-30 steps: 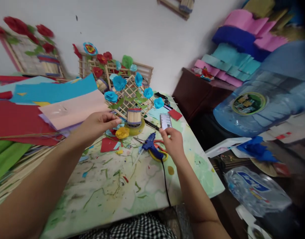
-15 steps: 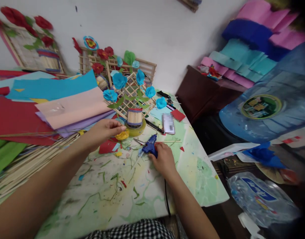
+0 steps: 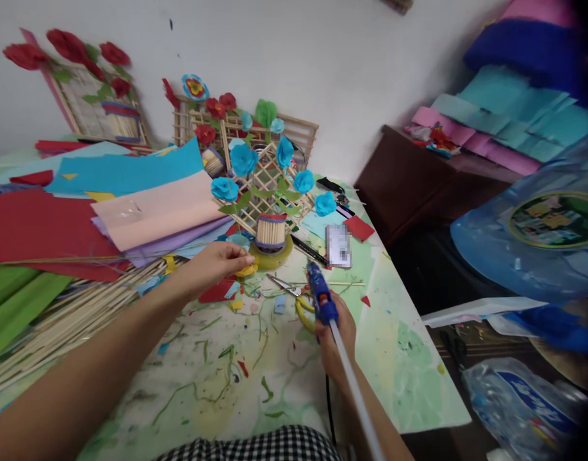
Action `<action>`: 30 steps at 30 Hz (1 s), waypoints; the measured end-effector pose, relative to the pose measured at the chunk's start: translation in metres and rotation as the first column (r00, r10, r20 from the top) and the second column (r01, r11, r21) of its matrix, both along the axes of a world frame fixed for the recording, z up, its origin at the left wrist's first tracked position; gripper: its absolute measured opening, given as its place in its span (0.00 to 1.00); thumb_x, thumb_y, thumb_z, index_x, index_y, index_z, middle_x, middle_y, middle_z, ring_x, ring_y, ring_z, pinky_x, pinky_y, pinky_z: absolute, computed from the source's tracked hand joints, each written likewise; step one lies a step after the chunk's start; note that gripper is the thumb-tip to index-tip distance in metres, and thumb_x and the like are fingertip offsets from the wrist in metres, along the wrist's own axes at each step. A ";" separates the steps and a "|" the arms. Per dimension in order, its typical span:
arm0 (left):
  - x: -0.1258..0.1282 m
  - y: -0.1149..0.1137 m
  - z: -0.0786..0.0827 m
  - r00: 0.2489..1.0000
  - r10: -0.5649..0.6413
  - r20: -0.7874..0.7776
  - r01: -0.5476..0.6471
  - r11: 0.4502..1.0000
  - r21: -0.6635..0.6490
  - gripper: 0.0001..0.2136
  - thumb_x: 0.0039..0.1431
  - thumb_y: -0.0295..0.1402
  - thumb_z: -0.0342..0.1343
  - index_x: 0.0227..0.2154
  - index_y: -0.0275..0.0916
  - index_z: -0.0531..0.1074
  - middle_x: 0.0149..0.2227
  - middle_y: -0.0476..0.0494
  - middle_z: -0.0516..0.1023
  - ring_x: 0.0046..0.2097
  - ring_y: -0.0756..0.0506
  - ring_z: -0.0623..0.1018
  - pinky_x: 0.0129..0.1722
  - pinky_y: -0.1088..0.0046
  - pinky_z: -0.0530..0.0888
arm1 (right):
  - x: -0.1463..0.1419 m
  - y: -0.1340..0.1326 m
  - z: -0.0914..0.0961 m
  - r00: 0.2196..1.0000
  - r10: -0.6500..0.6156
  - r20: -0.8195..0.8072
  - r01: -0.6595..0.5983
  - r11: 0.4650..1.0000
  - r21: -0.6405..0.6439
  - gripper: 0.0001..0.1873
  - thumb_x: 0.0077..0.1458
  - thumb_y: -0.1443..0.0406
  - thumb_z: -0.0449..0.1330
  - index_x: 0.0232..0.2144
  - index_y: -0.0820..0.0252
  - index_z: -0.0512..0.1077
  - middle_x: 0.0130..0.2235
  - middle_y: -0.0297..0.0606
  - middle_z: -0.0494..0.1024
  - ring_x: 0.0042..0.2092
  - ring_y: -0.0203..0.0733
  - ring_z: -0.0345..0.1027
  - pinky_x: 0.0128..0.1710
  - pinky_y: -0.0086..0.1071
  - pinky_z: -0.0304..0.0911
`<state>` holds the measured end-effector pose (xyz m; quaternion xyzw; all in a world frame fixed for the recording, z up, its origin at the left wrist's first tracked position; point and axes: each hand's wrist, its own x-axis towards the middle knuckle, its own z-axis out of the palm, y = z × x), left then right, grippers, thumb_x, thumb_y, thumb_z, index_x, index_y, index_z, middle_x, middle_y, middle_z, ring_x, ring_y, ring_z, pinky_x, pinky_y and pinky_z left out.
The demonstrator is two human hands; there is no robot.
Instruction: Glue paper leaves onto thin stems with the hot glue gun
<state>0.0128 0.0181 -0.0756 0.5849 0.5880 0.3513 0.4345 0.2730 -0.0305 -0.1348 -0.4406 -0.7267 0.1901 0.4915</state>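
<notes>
My right hand [image 3: 336, 336] is closed round a blue glue gun [image 3: 321, 299], lifted off the table with a white glue stick [image 3: 354, 384] poking out of its back toward me. My left hand [image 3: 220, 262] reaches forward with fingers pinched, touching a yellow paper flower [image 3: 246, 270] beside a yellow tape roll [image 3: 275, 257] that bears a bundle of wooden sticks [image 3: 270, 231]. What the left fingers pinch is too small to make out. Scissors with yellow handles [image 3: 294, 296] lie on the table [image 3: 400, 358] between both hands.
A lattice frame with blue paper flowers [image 3: 262, 182] stands behind the tape roll. A phone [image 3: 339, 245] lies to its right. Coloured paper sheets [image 3: 145, 205] and bamboo sticks [image 3: 58, 320] cover the left. A large water bottle [image 3: 534, 243] is at the right.
My right hand left the phone, took hold of the glue gun on the table and lifted it. My left hand dropped from mid-air to the yellow flower.
</notes>
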 end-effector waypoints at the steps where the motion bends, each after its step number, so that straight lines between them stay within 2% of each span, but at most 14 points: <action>1: 0.002 0.000 -0.001 1.000 -0.007 0.005 0.008 0.999 -0.036 0.14 0.47 0.44 0.58 0.20 0.37 0.69 0.19 0.49 0.68 0.24 0.49 0.68 0.24 0.73 0.63 | -0.005 -0.005 0.001 0.999 0.031 -0.026 -0.031 0.999 -0.014 0.14 0.56 0.59 0.52 0.40 0.58 0.69 0.39 0.42 0.75 0.39 0.47 0.69 0.37 0.38 0.65; 4: 0.009 0.001 -0.004 1.000 -0.026 0.010 0.027 0.992 -0.120 0.14 0.47 0.43 0.58 0.19 0.37 0.68 0.19 0.52 0.64 0.23 0.51 0.63 0.23 0.74 0.60 | -0.019 -0.016 0.007 0.987 0.151 -0.053 -0.153 0.988 -0.026 0.13 0.56 0.56 0.52 0.38 0.57 0.69 0.36 0.39 0.75 0.37 0.45 0.70 0.35 0.35 0.65; 7: 0.012 0.000 -0.008 0.999 -0.046 -0.009 0.044 0.987 -0.152 0.15 0.47 0.44 0.58 0.20 0.37 0.66 0.19 0.54 0.60 0.23 0.52 0.59 0.23 0.75 0.57 | -0.028 -0.022 0.013 0.976 0.218 0.014 -0.217 0.975 -0.053 0.11 0.57 0.58 0.52 0.37 0.56 0.69 0.33 0.38 0.74 0.36 0.44 0.69 0.35 0.36 0.64; 14: 0.014 -0.002 -0.010 0.998 -0.062 -0.004 0.061 0.983 -0.171 0.15 0.50 0.45 0.56 0.20 0.38 0.65 0.19 0.55 0.57 0.22 0.53 0.56 0.23 0.75 0.54 | -0.030 -0.021 0.013 0.980 0.183 0.075 -0.176 0.980 -0.097 0.10 0.58 0.60 0.49 0.32 0.58 0.68 0.30 0.38 0.73 0.34 0.43 0.67 0.34 0.37 0.61; 20: 0.013 0.000 -0.011 0.998 -0.064 -0.002 0.062 0.983 -0.173 0.14 0.51 0.44 0.56 0.22 0.38 0.67 0.19 0.54 0.61 0.22 0.51 0.60 0.23 0.74 0.57 | -0.031 -0.019 0.009 0.977 0.205 0.053 -0.203 0.978 -0.053 0.13 0.60 0.57 0.49 0.32 0.58 0.68 0.29 0.37 0.72 0.31 0.42 0.65 0.31 0.35 0.60; 24: 0.011 0.001 -0.016 0.997 -0.074 -0.011 0.072 0.985 -0.154 0.14 0.50 0.45 0.56 0.23 0.38 0.69 0.20 0.52 0.63 0.24 0.50 0.63 0.25 0.73 0.59 | -0.031 -0.019 0.012 0.977 0.201 0.067 -0.195 0.976 -0.093 0.13 0.60 0.59 0.49 0.30 0.58 0.68 0.27 0.37 0.72 0.30 0.41 0.65 0.30 0.35 0.59; 30: 0.012 0.001 -0.016 0.998 -0.067 0.004 0.067 0.985 -0.159 0.14 0.48 0.45 0.57 0.23 0.38 0.69 0.20 0.52 0.63 0.24 0.49 0.64 0.25 0.73 0.61 | -0.032 -0.019 0.011 0.979 0.185 0.083 -0.178 0.981 -0.082 0.15 0.60 0.57 0.49 0.29 0.58 0.69 0.27 0.37 0.72 0.29 0.41 0.64 0.29 0.35 0.58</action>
